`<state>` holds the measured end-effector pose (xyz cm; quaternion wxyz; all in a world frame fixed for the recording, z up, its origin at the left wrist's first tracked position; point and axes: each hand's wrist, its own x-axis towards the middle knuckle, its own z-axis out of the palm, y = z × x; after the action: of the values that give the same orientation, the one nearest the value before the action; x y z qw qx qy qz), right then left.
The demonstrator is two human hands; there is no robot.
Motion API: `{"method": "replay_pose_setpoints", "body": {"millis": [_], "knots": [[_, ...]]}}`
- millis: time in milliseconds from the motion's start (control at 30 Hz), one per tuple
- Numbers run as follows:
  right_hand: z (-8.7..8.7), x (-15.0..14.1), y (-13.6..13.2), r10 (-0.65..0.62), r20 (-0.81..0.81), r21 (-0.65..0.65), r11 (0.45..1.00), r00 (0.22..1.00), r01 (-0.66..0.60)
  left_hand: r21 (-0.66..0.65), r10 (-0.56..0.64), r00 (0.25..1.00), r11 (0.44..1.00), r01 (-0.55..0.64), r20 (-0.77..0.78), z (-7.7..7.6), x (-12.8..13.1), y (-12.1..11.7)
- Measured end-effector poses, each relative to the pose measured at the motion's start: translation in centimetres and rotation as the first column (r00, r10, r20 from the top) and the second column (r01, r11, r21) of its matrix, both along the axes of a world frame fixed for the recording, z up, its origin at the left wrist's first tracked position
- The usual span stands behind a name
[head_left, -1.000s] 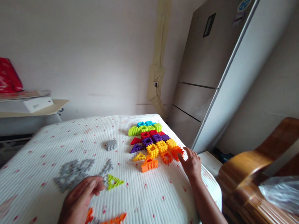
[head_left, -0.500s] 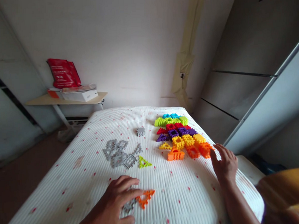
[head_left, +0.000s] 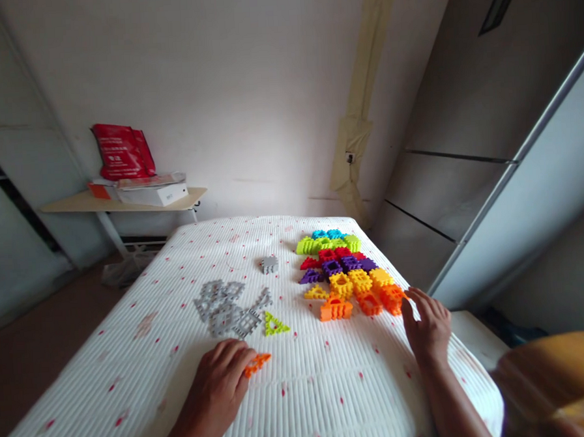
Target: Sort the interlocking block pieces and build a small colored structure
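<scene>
My left hand [head_left: 221,382] is closed around an orange triangular building piece [head_left: 258,364] low over the bed. Its palm and fingers cover the grey piece that was beside the triangle. My right hand [head_left: 429,329] has its thumb and fingertips curled on the right end of an orange interlocking block [head_left: 393,299]. That block ends the nearest row of orange blocks [head_left: 336,309]. Just beyond my left hand lie a lime-green triangle [head_left: 277,324] and a loose heap of grey pieces [head_left: 223,310]. A grey block [head_left: 269,265] stands apart farther back.
Behind the orange row are yellow [head_left: 341,285], purple [head_left: 350,264], red [head_left: 326,255], lime-green [head_left: 325,244] and blue blocks [head_left: 328,233]. A side table [head_left: 76,202] with a red bag [head_left: 123,151] stands at the back left. A refrigerator-like cabinet [head_left: 428,107] borders the right side.
My left hand has gone from spread over the orange triangle and grey piece to closed on the triangle, moving slightly away from me. My right hand stays at the orange block. The view shifted a little.
</scene>
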<state>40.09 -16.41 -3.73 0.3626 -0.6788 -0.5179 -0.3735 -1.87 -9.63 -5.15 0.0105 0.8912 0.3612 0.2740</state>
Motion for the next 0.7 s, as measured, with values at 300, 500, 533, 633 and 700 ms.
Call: {"method": "replay_pose_setpoints", "body": {"millis": [300,500,533,633,700], "knots": [[0.1,-0.3,0.0,0.018,-0.013,-0.019,1.0,1.0,-0.018,0.071,0.049,0.997,0.996,-0.053,0.058,0.0,0.3,2.3],[0.5,-0.8,-0.3,0.101,0.017,-0.07,0.993,0.995,-0.099,0.218,0.078,0.972,0.968,-0.127,0.222,-0.4,-0.9,2.7],[0.5,-0.9,-0.3,0.107,0.024,-0.078,0.991,0.994,-0.105,0.223,0.084,0.964,0.964,-0.143,0.254,-0.5,-1.3,2.7],[0.6,-1.1,-0.3,0.113,0.033,-0.093,0.99,0.993,-0.11,0.197,0.124,0.931,0.96,-0.2,0.343,-0.3,-2.0,2.6],[0.5,-1.1,-0.2,0.126,0.04,-0.091,0.988,0.991,-0.122,0.153,0.155,0.906,0.961,-0.231,0.394,0.0,-2.0,2.4]]}}
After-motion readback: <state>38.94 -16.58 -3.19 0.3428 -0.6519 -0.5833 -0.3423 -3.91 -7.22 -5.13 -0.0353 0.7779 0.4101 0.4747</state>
